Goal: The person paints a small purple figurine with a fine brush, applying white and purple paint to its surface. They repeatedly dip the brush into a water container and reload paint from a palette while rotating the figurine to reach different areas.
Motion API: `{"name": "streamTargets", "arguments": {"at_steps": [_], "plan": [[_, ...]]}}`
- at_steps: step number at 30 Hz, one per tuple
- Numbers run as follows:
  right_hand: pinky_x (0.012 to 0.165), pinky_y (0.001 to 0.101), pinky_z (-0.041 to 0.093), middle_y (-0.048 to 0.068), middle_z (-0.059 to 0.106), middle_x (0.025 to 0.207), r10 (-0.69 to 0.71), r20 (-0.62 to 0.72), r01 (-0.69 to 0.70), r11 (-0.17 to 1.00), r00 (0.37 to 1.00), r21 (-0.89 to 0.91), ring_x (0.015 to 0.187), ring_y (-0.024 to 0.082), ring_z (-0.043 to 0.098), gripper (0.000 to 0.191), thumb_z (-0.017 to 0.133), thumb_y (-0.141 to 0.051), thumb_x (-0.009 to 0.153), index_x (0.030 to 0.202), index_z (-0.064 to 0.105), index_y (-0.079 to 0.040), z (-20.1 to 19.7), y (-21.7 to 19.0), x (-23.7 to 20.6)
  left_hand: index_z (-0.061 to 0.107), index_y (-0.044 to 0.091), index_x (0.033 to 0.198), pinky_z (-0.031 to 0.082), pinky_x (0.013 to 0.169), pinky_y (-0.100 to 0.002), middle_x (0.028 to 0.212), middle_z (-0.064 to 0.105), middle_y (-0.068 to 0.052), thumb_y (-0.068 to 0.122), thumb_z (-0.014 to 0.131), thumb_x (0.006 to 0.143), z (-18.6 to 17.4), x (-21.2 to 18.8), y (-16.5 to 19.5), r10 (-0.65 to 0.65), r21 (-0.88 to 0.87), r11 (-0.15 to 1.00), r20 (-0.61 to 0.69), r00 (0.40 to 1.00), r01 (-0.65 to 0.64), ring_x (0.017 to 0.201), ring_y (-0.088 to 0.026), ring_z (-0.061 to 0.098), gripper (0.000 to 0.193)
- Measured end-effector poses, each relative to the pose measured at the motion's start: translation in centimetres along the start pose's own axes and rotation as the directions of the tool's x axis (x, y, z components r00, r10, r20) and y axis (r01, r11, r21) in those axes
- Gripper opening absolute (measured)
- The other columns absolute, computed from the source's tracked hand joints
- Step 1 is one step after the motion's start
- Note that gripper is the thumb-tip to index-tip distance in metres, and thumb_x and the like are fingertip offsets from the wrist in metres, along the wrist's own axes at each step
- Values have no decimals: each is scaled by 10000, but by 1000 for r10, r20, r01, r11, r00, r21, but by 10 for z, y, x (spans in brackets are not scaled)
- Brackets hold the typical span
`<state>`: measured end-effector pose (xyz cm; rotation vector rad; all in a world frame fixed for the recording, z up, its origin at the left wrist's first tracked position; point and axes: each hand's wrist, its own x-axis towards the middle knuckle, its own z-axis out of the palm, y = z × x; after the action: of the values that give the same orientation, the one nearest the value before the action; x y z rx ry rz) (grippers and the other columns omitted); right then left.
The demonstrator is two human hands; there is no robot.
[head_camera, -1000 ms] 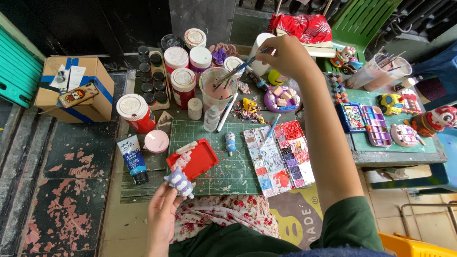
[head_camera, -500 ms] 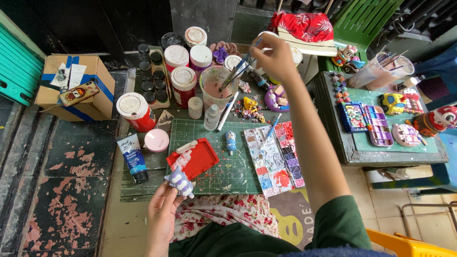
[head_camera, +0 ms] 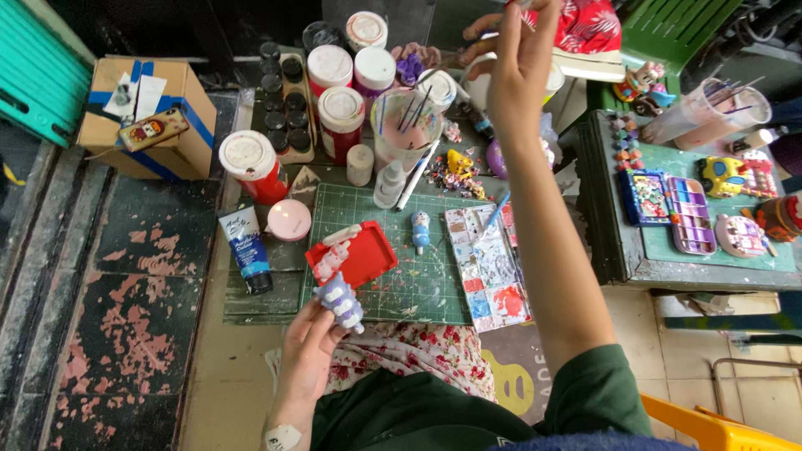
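Observation:
My left hand [head_camera: 311, 355] is near the front edge of the green cutting mat [head_camera: 434, 280] and grips a small lavender and white figurine [head_camera: 339, 301]. Just beyond the figurine lies a red tray [head_camera: 365, 255]. My right hand [head_camera: 520, 63] is raised high over the back of the work area. Its fingers pinch a thin paintbrush [head_camera: 535, 8] that runs out of the top of the picture. Below and left of that hand stands a clear cup [head_camera: 407, 125] of pinkish water with several brushes in it. A stained paint palette [head_camera: 489, 271] lies under my right forearm.
White-lidded paint jars [head_camera: 341, 113] and small black pots [head_camera: 284, 100] crowd the back. A blue paint tube [head_camera: 245, 246], a pink round lid [head_camera: 290, 220] and a small blue figurine [head_camera: 420, 230] lie about the mat. A cardboard box [head_camera: 142, 125] stands left, a green side table [head_camera: 660, 250] with palettes right.
My right hand has lifted the brush out of the water cup and risen to the upper right. My left hand and the figurine have stayed put.

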<state>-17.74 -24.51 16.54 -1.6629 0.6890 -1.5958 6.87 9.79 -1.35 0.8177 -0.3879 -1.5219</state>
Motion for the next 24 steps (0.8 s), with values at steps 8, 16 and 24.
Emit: {"name": "streamTargets", "arguments": {"at_steps": [8, 16, 24], "plan": [[796, 284, 631, 108, 715, 1099, 235, 137, -207, 959, 962, -195, 934, 151, 740, 141, 523, -67, 1184, 1238, 641, -11, -20, -12, -44, 468, -22, 1467, 529, 978, -385, 1318, 631, -146, 121, 567, 999, 0, 1, -2, -14, -110, 994, 116, 993, 27, 1145, -215, 643, 499], [600, 208, 490, 44, 738, 928, 199, -63, -205, 850, 978, -486, 712, 67, 644, 152, 577, -96, 1139, 1141, 698, -5, -23, -31, -66, 453, -18, 1494, 461, 1105, -431, 1508, 529, -145, 197, 710, 959, -23, 0, -24, 48, -186, 982, 207, 977, -9, 1317, -247, 572, 631], [617, 214, 517, 51, 714, 891, 104, 39, -63, 819, 994, -571, 760, 61, 695, 213, 775, 9, 1016, 1068, 569, -4, -19, -37, -94, 468, 5, 1488, 428, 1149, -468, 1574, 477, -146, 274, 727, 969, -24, 0, -33, 43, -251, 968, 231, 972, 16, 1357, -315, 532, 640]]}}
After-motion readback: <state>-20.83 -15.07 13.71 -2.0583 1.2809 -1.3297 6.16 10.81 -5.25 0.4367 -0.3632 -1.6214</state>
